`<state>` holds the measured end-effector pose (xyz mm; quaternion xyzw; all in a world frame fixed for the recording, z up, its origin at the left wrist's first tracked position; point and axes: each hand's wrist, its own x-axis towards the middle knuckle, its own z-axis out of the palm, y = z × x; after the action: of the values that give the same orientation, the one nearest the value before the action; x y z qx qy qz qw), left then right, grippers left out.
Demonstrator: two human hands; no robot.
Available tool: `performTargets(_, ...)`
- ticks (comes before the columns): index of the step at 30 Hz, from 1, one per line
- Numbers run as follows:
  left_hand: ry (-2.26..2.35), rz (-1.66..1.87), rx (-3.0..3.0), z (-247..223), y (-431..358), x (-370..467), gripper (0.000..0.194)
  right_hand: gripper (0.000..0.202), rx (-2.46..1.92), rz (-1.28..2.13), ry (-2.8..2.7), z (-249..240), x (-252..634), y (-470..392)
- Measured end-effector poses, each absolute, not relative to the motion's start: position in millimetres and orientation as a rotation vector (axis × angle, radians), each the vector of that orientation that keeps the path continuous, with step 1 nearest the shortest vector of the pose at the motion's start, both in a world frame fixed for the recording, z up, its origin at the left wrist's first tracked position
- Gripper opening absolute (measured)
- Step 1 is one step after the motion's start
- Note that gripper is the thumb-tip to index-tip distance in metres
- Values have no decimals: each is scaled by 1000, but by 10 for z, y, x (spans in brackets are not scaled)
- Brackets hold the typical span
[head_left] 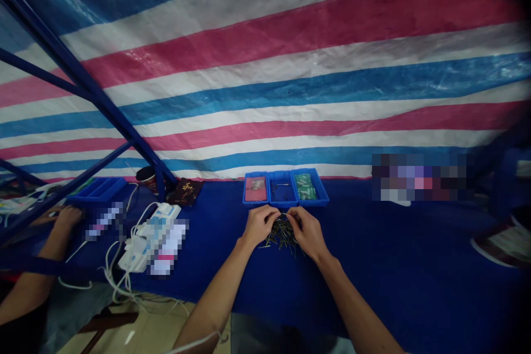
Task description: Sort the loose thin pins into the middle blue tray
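Observation:
Both of my hands meet above a pile of thin metal rods (pixel 283 234) heaped on the blue tabletop. My left hand (pixel 260 225) is closed in a pinch, thumb and forefinger on one end of a thin rod (pixel 283 214). The other end is pinched by my right hand (pixel 309 232), so the rod spans the small gap between my fingertips. Just beyond my hands sits a blue three-part tray (pixel 282 175). A pink-red card or packet (pixel 255 190) lies in its left part, a few thin pieces in the middle, and a green-and-white packet (pixel 306 187) in the right.
White power strips (pixel 143 243) with tangled cables lie to my left. Further left are another blue tray (pixel 97 188), a dark cup (pixel 146 175) and another person's hand (pixel 68 217). A blue metal frame (pixel 89 91) slants there. A striped sheet (pixel 265 83) hangs behind the table.

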<state>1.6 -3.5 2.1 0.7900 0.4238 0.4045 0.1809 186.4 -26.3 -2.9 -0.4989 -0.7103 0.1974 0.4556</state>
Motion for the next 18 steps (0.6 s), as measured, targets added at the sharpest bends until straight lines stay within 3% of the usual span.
performTargets(10,1201,1146,2224,12,-32,18,25,20,-1237,481,-1755,-32,1873,-261)
performTargets(18,1186,1166,2209,8,-32,27,23,32,-1248,442,-1769,-25,1885,-255)
